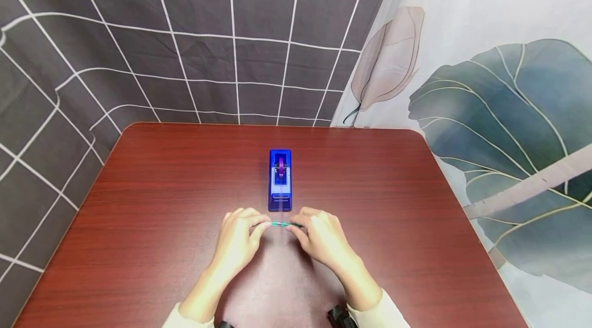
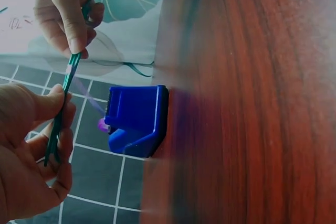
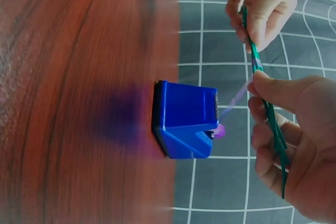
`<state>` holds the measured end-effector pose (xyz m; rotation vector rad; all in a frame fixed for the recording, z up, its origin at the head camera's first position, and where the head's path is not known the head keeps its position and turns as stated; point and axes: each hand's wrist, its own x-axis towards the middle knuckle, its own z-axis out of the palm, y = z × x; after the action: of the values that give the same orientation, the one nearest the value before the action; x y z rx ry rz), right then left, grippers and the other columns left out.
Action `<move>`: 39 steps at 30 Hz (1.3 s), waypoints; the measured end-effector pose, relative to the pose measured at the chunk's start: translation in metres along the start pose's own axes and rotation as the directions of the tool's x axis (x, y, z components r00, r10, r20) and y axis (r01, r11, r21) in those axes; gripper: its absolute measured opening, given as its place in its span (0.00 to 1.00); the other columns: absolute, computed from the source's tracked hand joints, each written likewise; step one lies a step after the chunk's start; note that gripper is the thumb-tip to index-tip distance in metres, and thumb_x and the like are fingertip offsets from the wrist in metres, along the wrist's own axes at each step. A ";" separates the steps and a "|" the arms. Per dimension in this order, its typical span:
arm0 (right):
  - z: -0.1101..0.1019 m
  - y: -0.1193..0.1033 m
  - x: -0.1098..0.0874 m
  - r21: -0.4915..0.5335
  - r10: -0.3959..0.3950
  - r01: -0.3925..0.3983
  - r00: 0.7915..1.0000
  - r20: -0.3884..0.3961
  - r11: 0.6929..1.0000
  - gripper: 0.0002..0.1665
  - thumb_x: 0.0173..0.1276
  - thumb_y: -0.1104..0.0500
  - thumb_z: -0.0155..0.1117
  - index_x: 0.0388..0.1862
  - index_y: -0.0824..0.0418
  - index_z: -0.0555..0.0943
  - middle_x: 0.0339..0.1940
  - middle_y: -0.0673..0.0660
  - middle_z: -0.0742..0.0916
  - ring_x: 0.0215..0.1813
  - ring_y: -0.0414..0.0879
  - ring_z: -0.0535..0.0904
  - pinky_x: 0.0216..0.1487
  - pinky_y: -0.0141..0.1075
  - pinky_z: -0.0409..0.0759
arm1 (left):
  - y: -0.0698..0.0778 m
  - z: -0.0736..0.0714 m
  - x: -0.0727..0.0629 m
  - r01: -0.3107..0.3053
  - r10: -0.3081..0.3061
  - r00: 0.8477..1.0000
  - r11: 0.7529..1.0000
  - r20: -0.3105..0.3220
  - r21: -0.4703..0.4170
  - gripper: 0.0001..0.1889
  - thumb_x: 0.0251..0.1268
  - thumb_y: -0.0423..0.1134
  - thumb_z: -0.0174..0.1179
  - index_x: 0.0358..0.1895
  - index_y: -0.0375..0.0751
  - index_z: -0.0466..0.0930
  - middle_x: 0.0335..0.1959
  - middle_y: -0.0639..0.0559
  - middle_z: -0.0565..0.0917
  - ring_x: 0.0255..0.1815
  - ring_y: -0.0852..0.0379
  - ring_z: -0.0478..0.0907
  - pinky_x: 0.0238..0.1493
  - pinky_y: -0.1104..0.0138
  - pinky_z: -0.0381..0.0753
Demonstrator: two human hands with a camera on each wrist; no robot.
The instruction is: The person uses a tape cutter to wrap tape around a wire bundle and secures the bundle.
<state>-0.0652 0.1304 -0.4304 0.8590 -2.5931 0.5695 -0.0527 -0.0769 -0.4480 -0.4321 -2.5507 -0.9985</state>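
Note:
Both hands hold a slim bundle of thin green strips (image 1: 279,224) level just in front of a blue tape dispenser (image 1: 280,202). My left hand (image 1: 238,235) pinches one end between thumb and fingers, while the right hand (image 1: 321,233) pinches the other, leaving a short stretch bare between them. From the dispenser's cutting edge a length of clear purplish tape (image 3: 234,99) runs out to that bare middle stretch and meets the strips there. Loose strip ends trail across the palm in each wrist view. A purple tape roll (image 1: 280,167) sits inside the dispenser.
A reddish-brown wooden table (image 1: 162,179) lies under the hands and carries the dispenser. Behind it hangs a dark grey cloth with a white grid (image 1: 199,55). To the right is a white curtain with large leaf prints (image 1: 504,112).

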 end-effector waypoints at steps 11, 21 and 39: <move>-0.006 -0.010 -0.008 0.006 -0.003 0.002 0.999 0.043 1.000 0.04 0.59 0.54 0.78 0.31 0.51 0.89 0.23 0.42 0.81 0.22 0.35 0.73 0.23 0.35 0.75 | 0.005 -0.005 -0.014 -0.026 0.026 1.000 1.000 -0.017 -0.005 0.05 0.52 0.32 0.76 0.32 0.43 0.91 0.29 0.59 0.86 0.34 0.57 0.80 0.39 0.61 0.71; -0.009 -0.006 -0.001 0.071 -0.031 0.021 0.990 0.138 0.997 0.05 0.62 0.56 0.74 0.28 0.52 0.86 0.22 0.42 0.82 0.23 0.35 0.74 0.31 0.36 0.73 | 0.003 -0.004 -0.016 -0.039 0.039 0.999 0.999 -0.007 -0.033 0.05 0.51 0.32 0.76 0.31 0.44 0.90 0.28 0.61 0.85 0.34 0.60 0.79 0.39 0.61 0.70; -0.006 -0.003 0.002 0.161 0.101 -0.167 0.928 0.358 0.973 0.11 0.74 0.57 0.62 0.31 0.54 0.84 0.21 0.41 0.76 0.27 0.37 0.72 0.27 0.36 0.73 | -0.003 -0.003 -0.016 0.046 -0.039 0.995 0.997 0.096 -0.068 0.05 0.54 0.34 0.75 0.33 0.46 0.89 0.30 0.63 0.84 0.33 0.63 0.77 0.44 0.55 0.73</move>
<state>-0.0630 0.1302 -0.4235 0.9166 -2.9754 0.7748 -0.0393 -0.0832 -0.4547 -0.4563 -2.6245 -1.1108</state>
